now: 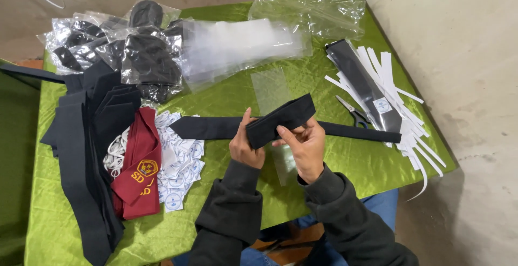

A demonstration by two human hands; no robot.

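A long black necktie point(216, 128) lies across the green cloth, its pointed end at the left and its thin tail running right. The middle part is folded into a band point(283, 118) lifted off the cloth. My left hand point(245, 147) grips the band's left end with the thumb up. My right hand point(305, 144) pinches the band from below, thumb on its front. A small clear plastic sleeve point(284, 164) lies on the cloth under my hands, another point(271, 89) just beyond them.
A stack of black ties point(86, 152) and a maroon tie point(139, 169) lie at the left, beside round white labels point(181, 171). Bagged ties point(145, 55) and clear bags point(237, 44) sit at the back. Scissors point(353, 112) and white paper strips point(399, 104) lie right.
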